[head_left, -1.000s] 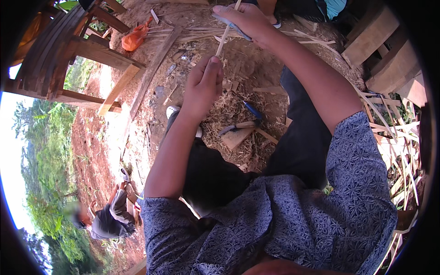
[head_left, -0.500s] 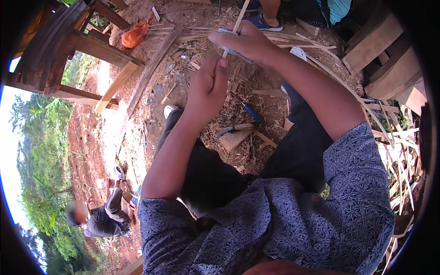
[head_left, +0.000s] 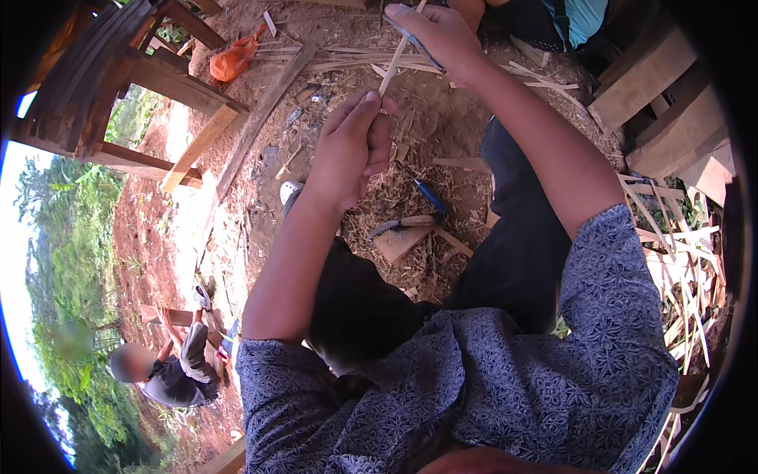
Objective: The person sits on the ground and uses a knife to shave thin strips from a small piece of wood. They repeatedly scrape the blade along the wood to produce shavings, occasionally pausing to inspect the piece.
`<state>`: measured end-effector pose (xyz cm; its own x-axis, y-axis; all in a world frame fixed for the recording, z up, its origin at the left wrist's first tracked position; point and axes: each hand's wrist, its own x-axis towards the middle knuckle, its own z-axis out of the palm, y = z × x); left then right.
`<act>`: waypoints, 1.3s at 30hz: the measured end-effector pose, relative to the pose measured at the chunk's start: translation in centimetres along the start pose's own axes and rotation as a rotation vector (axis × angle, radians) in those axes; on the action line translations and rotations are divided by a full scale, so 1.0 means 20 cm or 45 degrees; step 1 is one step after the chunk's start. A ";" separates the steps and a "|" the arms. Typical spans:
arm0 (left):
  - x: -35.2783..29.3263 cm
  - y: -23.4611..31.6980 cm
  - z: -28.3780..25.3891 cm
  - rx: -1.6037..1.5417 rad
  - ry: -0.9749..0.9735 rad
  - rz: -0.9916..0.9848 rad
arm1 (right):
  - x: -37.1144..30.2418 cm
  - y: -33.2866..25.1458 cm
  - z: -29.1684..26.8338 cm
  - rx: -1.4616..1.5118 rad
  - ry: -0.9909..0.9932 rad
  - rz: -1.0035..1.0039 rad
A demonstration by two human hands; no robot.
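Note:
A thin pale strip of wood or bamboo (head_left: 392,67) slants up and away between my hands. My left hand (head_left: 341,154) pinches its near end between thumb and fingers. Farther along, my right hand (head_left: 446,38) closes around the strip with a thin grey-blue piece (head_left: 426,54) against it; the fingers hide most of that piece, so its kind is unclear. Below, between my legs, a curved-blade knife (head_left: 416,221) with a wooden handle rests on a small wood block (head_left: 401,245). Beside it lies a blue-handled tool (head_left: 430,196).
Pale strips (head_left: 687,292) are heaped at the right, below stacked timber beams (head_left: 647,83). An orange plastic bag (head_left: 229,65) and a long plank (head_left: 264,118) lie at the left. One person (head_left: 181,379) sits lower left; another's turquoise clothing (head_left: 584,22) shows at the top.
My right hand has slid up and away along the strip, taking the grey-blue piece with it. My left hand has shifted slightly left, and its fingers have loosened from a tighter fist.

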<state>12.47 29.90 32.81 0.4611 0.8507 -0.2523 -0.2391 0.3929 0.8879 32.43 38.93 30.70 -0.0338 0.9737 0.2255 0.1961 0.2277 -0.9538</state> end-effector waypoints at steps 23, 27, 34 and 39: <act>0.00 -0.05 0.01 0.391 0.058 0.290 | 0.11 0.05 -0.03 0.003 -0.018 0.008; 0.00 -0.08 0.01 0.395 0.103 0.261 | -0.01 0.02 0.06 -0.073 -0.053 -0.131; 0.03 -0.10 -0.04 0.717 0.167 0.374 | 0.11 0.02 -0.02 -0.044 0.035 0.057; 0.00 -0.09 -0.05 0.625 0.185 0.316 | 0.01 0.04 0.07 -0.073 -0.089 0.007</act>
<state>11.97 29.49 30.89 0.3109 0.9499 -0.0325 0.1160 -0.0040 0.9932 31.14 39.38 29.75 -0.1007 0.9738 0.2041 0.2525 0.2235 -0.9414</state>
